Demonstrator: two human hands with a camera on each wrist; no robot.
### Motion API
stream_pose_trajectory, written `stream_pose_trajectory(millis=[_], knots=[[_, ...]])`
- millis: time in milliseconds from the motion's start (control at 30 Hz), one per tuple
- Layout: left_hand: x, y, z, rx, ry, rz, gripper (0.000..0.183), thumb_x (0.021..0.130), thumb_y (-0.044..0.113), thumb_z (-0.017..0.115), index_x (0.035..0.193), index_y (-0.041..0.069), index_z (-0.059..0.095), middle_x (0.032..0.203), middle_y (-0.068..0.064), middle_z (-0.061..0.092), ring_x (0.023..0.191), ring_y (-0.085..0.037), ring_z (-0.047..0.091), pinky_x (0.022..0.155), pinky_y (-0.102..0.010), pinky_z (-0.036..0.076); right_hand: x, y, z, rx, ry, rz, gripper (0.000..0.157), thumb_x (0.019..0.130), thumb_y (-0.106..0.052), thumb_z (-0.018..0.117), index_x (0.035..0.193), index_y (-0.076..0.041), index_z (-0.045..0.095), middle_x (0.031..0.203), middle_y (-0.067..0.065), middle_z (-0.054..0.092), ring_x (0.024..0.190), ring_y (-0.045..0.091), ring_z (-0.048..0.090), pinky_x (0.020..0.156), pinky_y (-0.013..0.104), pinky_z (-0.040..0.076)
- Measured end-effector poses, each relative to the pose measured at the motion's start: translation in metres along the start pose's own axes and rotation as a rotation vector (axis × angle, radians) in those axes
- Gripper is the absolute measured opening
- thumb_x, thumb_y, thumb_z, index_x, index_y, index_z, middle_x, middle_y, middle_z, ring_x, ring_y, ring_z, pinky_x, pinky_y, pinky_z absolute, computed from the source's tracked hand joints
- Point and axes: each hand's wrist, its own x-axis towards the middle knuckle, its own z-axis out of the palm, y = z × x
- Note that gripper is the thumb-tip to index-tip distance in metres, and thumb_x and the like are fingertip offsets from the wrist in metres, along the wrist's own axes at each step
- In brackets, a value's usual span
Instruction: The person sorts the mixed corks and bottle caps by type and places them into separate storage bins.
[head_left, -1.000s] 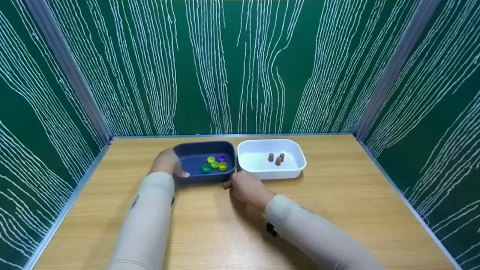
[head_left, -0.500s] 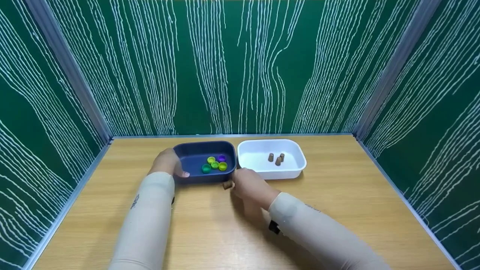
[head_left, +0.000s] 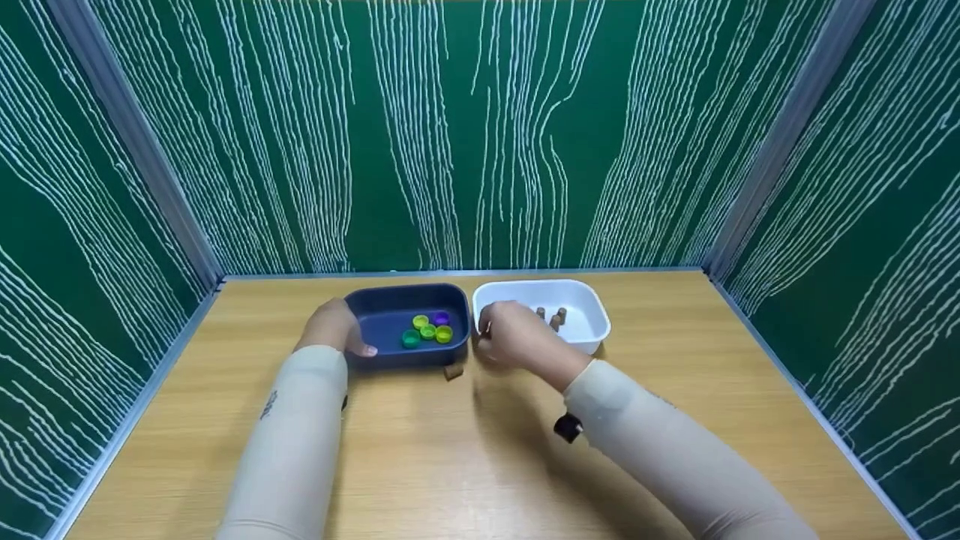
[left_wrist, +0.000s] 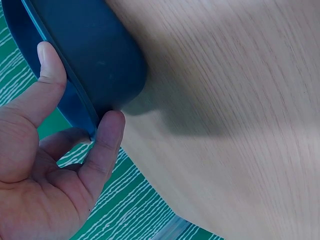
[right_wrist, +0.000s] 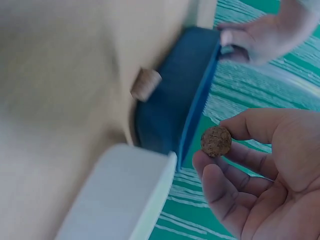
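Note:
My left hand (head_left: 330, 326) holds the left end of a dark blue tray (head_left: 409, 360), thumb at the rim and fingertips against its end in the left wrist view. Between the thumb and fingers of my right hand (right_wrist: 270, 170) is a cork stopper (right_wrist: 216, 141), its round end towards the camera. In the head view that hand is over the near left side of a white tray (head_left: 589, 346). Another cork stopper (head_left: 453, 371) lies on the table at the front of the blue tray. Several more cork stoppers (head_left: 562, 316) are in the white tray, partly hidden by the hand.
Inside the blue tray sit several small round cups or caps: a green one (head_left: 410, 339), a purple one (head_left: 441, 319) and yellowish ones (head_left: 444, 334). The two trays stand side by side on a wooden table (head_left: 405, 450). Green, white-streaked panels (head_left: 465, 150) enclose the table.
My right hand has lifted from the table by the blue tray's corner and moved up to the right over the white tray with a cork stopper. The left hand stays put.

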Motion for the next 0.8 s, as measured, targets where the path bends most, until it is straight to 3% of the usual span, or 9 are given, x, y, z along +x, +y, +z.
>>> stream_pose_trajectory(millis=[167,400,700,800], knots=[[-0.001,0.000,0.000,-0.001,-0.007,0.000,0.113,0.096,0.025,0.095,0.173,-0.014,0.022,0.176,-0.036,0.038,0.167,-0.051,0.037,0.141,-0.059,0.032,0.004,0.014,-0.017,0.021,0.022,0.042,0.013,0.094,-0.011,0.079,0.105,-0.007,0.084,0.102,0.009,0.085,0.094,0.026,0.078,0.091,0.047,0.069],[-0.002,0.001,0.000,0.000,-0.004,0.000,0.114,0.095,0.026,0.096,0.173,-0.014,0.022,0.176,-0.036,0.038,0.167,-0.050,0.038,0.141,-0.059,0.031,0.011,0.036,-0.033,0.105,0.004,0.152,0.014,0.101,-0.014,0.079,0.112,-0.008,0.085,0.103,0.008,0.083,0.091,0.024,0.072,0.085,0.043,0.066],[0.001,0.001,0.002,-0.021,0.004,-0.019,0.112,0.095,0.025,0.096,0.173,-0.012,0.025,0.175,-0.033,0.041,0.163,-0.047,0.043,0.140,-0.060,0.033,0.018,0.071,-0.029,0.223,0.015,0.207,0.033,0.104,-0.011,0.077,0.136,-0.001,0.078,0.121,0.018,0.082,0.105,0.031,0.078,0.094,0.047,0.071],[0.000,0.001,0.002,-0.023,0.006,-0.019,0.110,0.095,0.025,0.095,0.173,-0.012,0.026,0.174,-0.033,0.043,0.162,-0.047,0.045,0.140,-0.060,0.035,0.020,0.083,-0.024,0.218,0.026,0.208,0.034,0.104,-0.010,0.074,0.137,0.001,0.078,0.124,0.020,0.082,0.107,0.032,0.078,0.095,0.048,0.070]])
